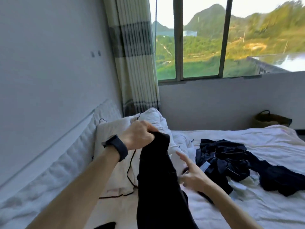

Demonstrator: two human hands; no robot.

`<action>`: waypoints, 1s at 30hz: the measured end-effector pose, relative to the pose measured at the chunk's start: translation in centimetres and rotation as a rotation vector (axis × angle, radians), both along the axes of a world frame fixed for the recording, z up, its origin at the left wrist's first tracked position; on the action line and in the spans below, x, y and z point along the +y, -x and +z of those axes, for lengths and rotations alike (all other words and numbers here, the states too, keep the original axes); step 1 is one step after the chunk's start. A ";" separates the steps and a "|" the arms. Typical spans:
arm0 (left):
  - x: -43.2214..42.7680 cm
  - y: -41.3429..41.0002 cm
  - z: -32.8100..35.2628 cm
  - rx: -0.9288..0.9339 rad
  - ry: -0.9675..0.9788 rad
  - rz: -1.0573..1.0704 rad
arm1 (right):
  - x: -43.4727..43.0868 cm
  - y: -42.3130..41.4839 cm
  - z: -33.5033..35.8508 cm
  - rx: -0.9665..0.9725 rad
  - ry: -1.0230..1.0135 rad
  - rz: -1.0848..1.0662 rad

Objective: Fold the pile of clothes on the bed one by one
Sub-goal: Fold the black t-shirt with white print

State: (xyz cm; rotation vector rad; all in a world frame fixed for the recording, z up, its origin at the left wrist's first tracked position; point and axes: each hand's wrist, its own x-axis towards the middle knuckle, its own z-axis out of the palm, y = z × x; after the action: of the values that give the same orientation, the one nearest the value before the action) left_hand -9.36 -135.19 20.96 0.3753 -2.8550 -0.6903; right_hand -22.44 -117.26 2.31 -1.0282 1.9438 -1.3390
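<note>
The garment (158, 176), black and long, hangs nearest of all. Its lower end drops out of sight at the bottom of the view, and its top is bunched in the left hand (138, 137), lifted above the bed (247, 204). That hand's fingers are curled tight round the top of the cloth, and a dark watch (117, 147) sits on the wrist. Just right of the garment the right hand (192, 175) is out with its fingers (181, 155) straight and spread, holding nothing. It is blurred, so I cannot tell whether the fingertips brush the cloth's edge or stop just short of it.

To my eye the step is getting this one piece opened out for its first fold. It would go best if the right hand took a matching corner or hem level with the left. Then the cloth hangs flat rather than twisted and can be drawn gently taut before it is laid down, since soft cloth like this slumps and creases if let go loose.

Further right of the garment the pile (226, 161) of dark clothes lies crumpled on the bed, well apart from both hands. Left of the garment a thin black cable (131, 164) trails over a white pillow (113, 129); best to lay the fold clear of it.
</note>
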 end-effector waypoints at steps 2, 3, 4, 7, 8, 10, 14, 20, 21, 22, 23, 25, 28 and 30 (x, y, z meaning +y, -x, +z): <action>-0.1 0.4 2.6 0.025 0.056 -0.013 | -0.3 0.2 2.8 0.016 0.019 0.048; -0.2 0.6 3.7 0.051 0.055 -0.024 | -0.4 0.1 4.2 0.040 -0.013 0.085; -0.3 0.8 4.6 0.075 0.048 -0.024 | -0.6 0.0 5.3 0.060 -0.061 0.129; -1.0 1.6 6.6 0.126 0.021 0.026 | -1.2 0.1 7.3 0.085 -0.140 0.179; -1.2 1.8 7.0 0.143 0.016 0.042 | -1.5 -0.1 7.8 0.111 -0.143 0.152; -1.3 2.1 7.6 0.165 0.025 0.048 | -2.3 -0.6 8.7 0.183 -0.142 0.097; -2.0 2.3 8.8 0.189 0.061 0.094 | -4.2 0.3 9.8 0.278 -0.177 0.066; -3.8 1.0 9.7 0.290 0.041 0.159 | -3.9 1.3 10.9 0.325 -0.161 0.035; -4.1 0.8 9.7 0.315 0.028 0.172 | -3.8 1.4 10.8 0.337 -0.167 0.012; -4.4 0.5 9.7 0.344 0.009 0.190 | -3.8 1.5 10.7 0.334 -0.169 0.002; -4.5 0.4 9.6 0.371 -0.010 0.209 | -3.9 1.6 10.6 0.309 -0.167 0.018; -4.6 0.1 9.4 0.418 -0.046 0.234 | -4.4 1.4 10.3 0.219 -0.165 0.063; -4.6 -0.5 9.4 0.462 -0.059 0.230 | -5.4 0.6 9.8 0.140 -0.131 0.063; -4.7 -0.8 9.5 0.469 -0.056 0.216 | -6.0 0.2 9.7 0.135 -0.108 0.039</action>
State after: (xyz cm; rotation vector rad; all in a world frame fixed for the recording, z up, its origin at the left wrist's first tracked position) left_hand -8.57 -139.90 30.47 0.4521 -2.3196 -0.7070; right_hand -22.63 -123.28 12.02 -1.1228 2.0588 -1.1566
